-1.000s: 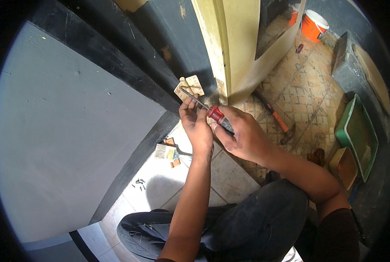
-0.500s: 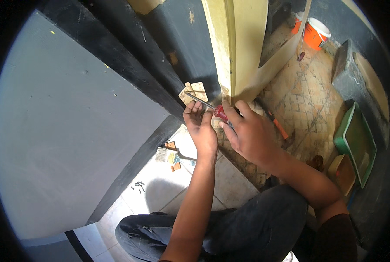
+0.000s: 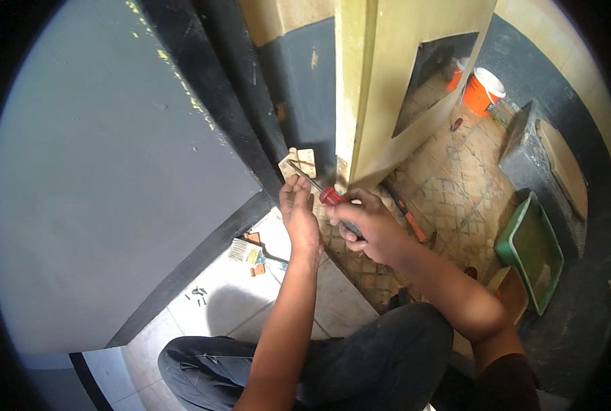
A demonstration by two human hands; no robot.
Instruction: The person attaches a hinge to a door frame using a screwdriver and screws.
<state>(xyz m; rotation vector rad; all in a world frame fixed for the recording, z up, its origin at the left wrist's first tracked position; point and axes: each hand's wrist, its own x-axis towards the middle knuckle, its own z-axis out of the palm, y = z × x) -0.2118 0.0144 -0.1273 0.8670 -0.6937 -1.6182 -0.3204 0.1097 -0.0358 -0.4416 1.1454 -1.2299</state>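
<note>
A red-collared screwdriver (image 3: 331,197) slants up and left, its tip against a cream, paint-stained hinge (image 3: 306,162) at the foot of the black door frame (image 3: 250,109). My right hand (image 3: 365,222) is closed around the screwdriver's handle, covering most of it. Just below the hinge, my left hand (image 3: 300,216) is raised with its fingers stretched up under the screwdriver shaft. Those fingertips reach the hinge's lower edge; whether they press on it I cannot tell.
Loose dark screws (image 3: 197,295) and a paintbrush (image 3: 238,250) lie on white tiles. A grey panel (image 3: 127,171) fills the left. A yellow door (image 3: 387,89), orange-handled tool (image 3: 415,226), orange bucket (image 3: 482,94) and green tray (image 3: 504,250) are on the right.
The whole view has shifted, showing more of the yellow door. The screwdriver tip stays at the hinge. My right hand's fingers have curled further around the handle.
</note>
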